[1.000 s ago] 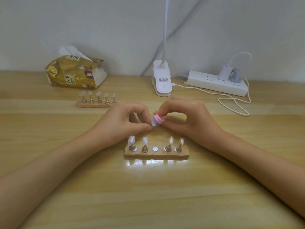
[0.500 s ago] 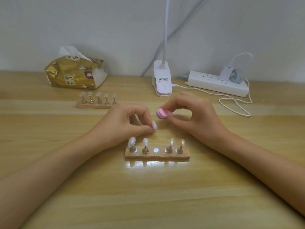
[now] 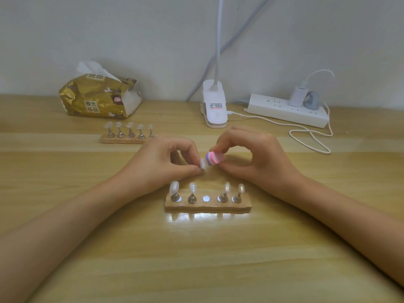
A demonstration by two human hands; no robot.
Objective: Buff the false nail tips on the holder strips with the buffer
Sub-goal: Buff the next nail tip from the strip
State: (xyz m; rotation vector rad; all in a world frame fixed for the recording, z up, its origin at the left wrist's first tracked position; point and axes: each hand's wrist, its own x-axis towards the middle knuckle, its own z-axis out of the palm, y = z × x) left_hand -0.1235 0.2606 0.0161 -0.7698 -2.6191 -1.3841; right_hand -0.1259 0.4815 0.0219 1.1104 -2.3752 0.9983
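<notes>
My left hand (image 3: 161, 165) pinches a white false nail tip (image 3: 202, 165) on its small stand, held above the table. My right hand (image 3: 251, 156) pinches a pink and purple striped buffer (image 3: 214, 159), whose end touches the nail tip. Just in front of both hands lies a wooden holder strip (image 3: 207, 204) with several nail tips on metal stands and one bare silver disc (image 3: 205, 198) in the middle. A second holder strip (image 3: 124, 138) with several nail tips lies farther back on the left.
A gold tissue pack (image 3: 98, 99) sits at the back left. A white clip lamp base (image 3: 214, 108) stands at the back middle. A white power strip (image 3: 286, 110) with a looped white cable (image 3: 310, 138) lies at the back right by the wall.
My right hand brought the buffer back down against the nail tip after lifting it away half a second ago. My left hand stays nearly still with the tip.
</notes>
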